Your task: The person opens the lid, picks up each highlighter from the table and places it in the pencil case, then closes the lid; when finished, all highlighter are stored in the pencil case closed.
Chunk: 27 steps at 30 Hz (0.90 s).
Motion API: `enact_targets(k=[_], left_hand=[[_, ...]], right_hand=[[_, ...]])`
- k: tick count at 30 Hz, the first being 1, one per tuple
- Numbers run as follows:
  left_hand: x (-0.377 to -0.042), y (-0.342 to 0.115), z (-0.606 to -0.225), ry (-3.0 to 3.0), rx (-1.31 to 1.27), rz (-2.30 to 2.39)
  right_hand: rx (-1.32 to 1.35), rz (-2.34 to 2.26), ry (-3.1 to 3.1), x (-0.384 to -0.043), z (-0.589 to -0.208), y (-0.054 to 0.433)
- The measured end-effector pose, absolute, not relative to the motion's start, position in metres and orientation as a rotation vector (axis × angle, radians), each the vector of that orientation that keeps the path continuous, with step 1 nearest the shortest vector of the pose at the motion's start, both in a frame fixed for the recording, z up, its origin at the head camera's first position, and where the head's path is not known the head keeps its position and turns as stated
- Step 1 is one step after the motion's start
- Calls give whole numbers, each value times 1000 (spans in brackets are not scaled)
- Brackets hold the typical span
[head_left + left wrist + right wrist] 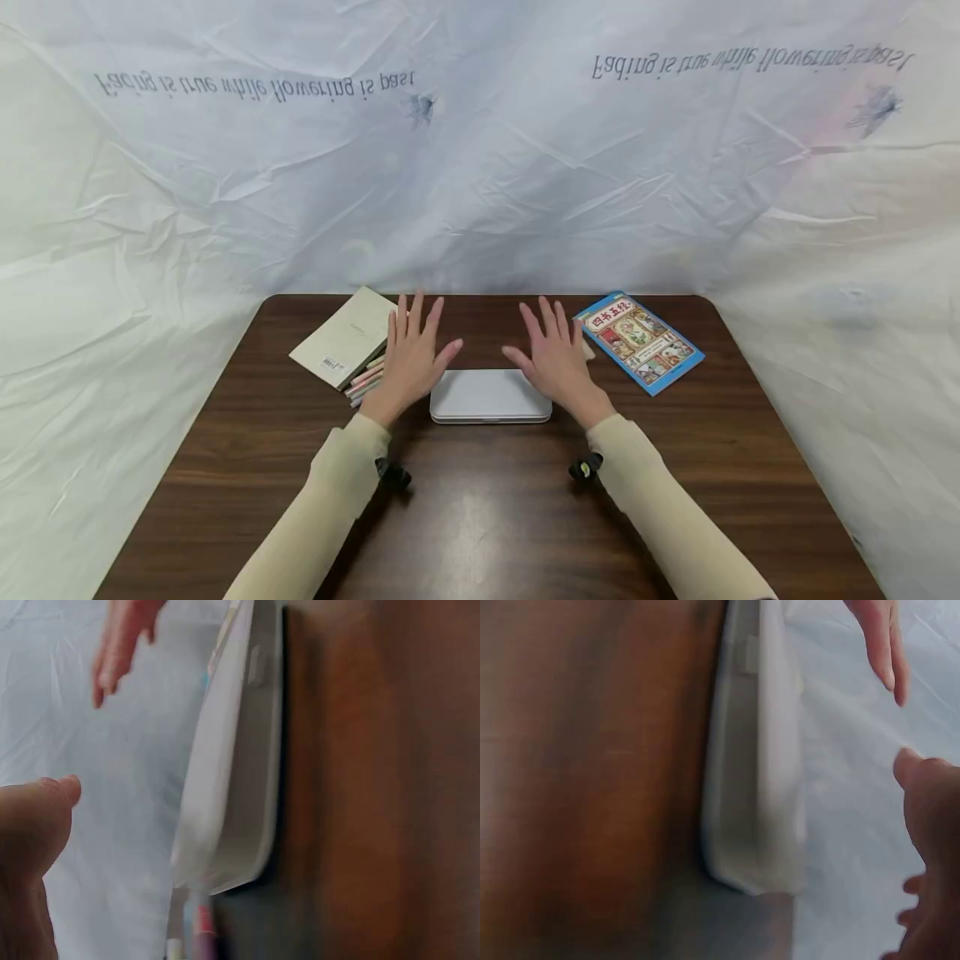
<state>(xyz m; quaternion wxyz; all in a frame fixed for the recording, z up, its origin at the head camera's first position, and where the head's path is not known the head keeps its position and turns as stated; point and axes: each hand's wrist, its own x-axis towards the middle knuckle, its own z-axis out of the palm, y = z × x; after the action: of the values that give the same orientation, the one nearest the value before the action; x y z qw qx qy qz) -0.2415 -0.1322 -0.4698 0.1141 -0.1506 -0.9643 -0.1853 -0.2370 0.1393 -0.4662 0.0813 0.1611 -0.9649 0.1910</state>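
Observation:
A flat white case (491, 393) with rounded corners and a small front latch lies on the table between the two hands. In the left wrist view, the front side of the case (251, 765) shows a grey face with the latch. My left hand (408, 358) is spread over the left end of the case, its fingers straight and holding nothing. Opposite it, my right hand (557, 362) spreads its straight fingers by the right end, covering a corner in the head view. Both hands appear raised, with thumbs turned towards each other; whether either touches the case I cannot tell.
Several pens (367, 382) lie left of the left hand, beside a cream notebook (348, 337) with a barcode. A blue-bordered book (639, 343) lies at the back right. Near the right fingers a small beige thing (588, 351) is mostly hidden. White cloth (480, 167) hangs behind the dark wooden table (472, 508).

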Motion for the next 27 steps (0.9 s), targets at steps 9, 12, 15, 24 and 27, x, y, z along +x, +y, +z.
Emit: enact_targets(k=[9,12,15,24,27], left_hand=[[-183,-140,-493,-2874,-470,-690],[-174,-146,-502,-2896,-510,-705],[-173,-151,-511,-2925,-547,-710],[-186,-157,-535,-2829,-611,-886],[-190,-158,-538,-2779,-612,-947]], right_hand=[[668,748,-2968,-189,-505,165],[727,864,-2972,-182,-513,172],[764,938,-2965,-180,-518,178],[762,893,-2957,-189,-522,185],[776,858,-2963,-193,-521,186]])
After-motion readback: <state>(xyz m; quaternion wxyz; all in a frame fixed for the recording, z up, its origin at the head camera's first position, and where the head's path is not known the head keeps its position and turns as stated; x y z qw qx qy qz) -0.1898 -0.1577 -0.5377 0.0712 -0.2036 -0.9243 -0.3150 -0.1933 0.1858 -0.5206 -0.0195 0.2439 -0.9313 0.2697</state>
